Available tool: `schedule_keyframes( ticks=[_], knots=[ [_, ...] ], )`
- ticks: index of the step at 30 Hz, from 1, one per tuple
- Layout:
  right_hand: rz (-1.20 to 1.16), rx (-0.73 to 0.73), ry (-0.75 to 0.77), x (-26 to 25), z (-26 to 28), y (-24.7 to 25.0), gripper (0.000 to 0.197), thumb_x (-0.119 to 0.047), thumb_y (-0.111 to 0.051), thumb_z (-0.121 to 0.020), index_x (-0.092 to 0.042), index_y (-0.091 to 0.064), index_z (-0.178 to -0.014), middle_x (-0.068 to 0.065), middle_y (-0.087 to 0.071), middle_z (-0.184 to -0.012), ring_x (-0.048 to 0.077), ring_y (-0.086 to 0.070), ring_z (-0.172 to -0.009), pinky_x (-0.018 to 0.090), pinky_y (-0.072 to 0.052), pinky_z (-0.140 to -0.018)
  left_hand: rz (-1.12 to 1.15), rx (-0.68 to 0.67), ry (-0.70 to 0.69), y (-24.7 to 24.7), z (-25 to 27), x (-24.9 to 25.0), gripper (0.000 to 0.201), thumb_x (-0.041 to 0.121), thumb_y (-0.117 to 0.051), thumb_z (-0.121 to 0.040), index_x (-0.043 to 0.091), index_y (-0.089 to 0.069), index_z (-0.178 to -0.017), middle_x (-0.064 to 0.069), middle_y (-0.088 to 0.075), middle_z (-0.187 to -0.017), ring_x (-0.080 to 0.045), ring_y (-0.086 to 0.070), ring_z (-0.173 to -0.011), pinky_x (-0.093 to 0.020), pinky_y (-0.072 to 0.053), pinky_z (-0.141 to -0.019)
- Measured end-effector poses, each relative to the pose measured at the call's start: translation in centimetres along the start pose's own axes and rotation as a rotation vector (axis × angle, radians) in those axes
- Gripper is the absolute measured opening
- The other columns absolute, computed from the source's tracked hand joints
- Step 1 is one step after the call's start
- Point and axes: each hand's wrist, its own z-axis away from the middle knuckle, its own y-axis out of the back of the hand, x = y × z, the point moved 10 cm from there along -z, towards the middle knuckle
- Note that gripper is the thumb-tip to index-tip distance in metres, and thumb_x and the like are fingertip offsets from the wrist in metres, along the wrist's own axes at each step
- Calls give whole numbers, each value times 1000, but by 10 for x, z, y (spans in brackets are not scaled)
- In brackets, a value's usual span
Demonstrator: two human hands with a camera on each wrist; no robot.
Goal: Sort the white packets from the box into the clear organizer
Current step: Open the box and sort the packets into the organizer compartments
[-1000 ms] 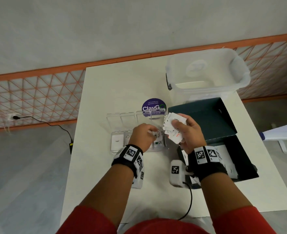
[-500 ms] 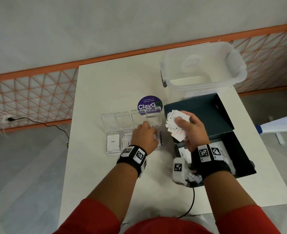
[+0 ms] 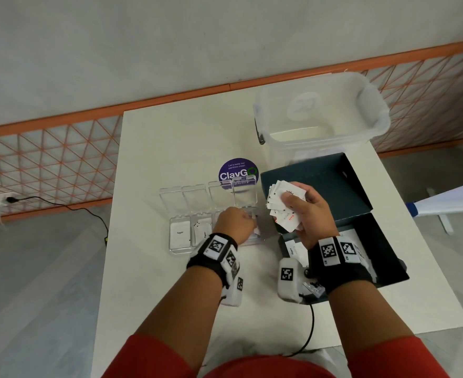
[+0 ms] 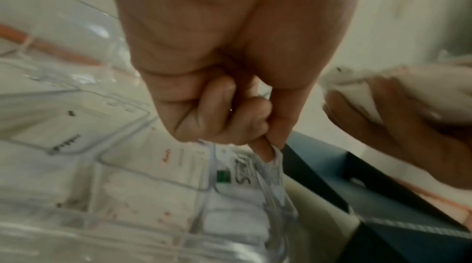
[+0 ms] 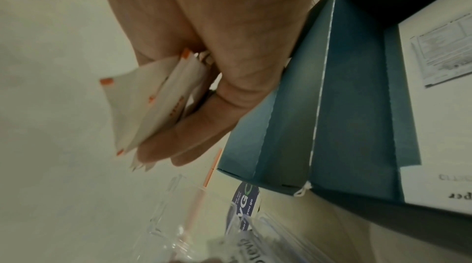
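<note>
White packets (image 3: 285, 207) sit fanned in the right hand (image 3: 310, 214), whose grip is curled round the bundle, thumb pressed on top, above the open dark box (image 3: 361, 241) near the counter's right edge. More printed packets lie inside that box. Left of the box, the clear organizer (image 3: 180, 236) lies on the white counter (image 3: 170, 148) with its lids tipped back; its left compartments each hold a white packet, one marked Sugar (image 3: 180, 232). Over the organizer's rightmost compartment, the left hand (image 3: 234, 223) is curled, thumb and forefinger pinching the top edge of a single packet (image 4: 270, 168) that stands partly down in that compartment. Behind the organizer lies a round purple sticker (image 3: 238, 173), and a clear plastic tub (image 3: 320, 110) stands at the far right corner.
</note>
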Motion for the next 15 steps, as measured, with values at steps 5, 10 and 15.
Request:
schedule_keyframes(
  ticks=[5, 10, 15],
  knots=[
    [-11, 0, -6, 1, 1, -2, 25, 0, -66, -90, -16, -66, -109, 8, -76, -92, 26, -74, -76, 35, -59, -56, -56, 46, 36, 22, -1, -19, 23, 21, -66, -84, 1, -69, -73, -12, -69, -80, -24, -62, -76, -24, -43, -65],
    [-4, -20, -8, 0, 1, -11, 24, 1, -65, -90, -15, -65, -109, 11, -74, -93, 24, -73, -72, 32, -57, -53, -360, 167, -55, 14, 2, -5, 11, 19, -60, -85, 9, -58, -90, -10, -60, -98, -28, -59, -89, -31, -43, -67],
    [-11, -19, 0, -2, -1, -8, 24, 3, -64, -90, -15, -66, -106, 8, -75, -91, 24, -73, -75, 34, -59, -58, -519, 248, -386, -4, 11, 19, 29, 19, -54, -89, 19, -64, -116, -6, -53, -106, -28, -54, -95, -36, -44, -79]
  ],
)
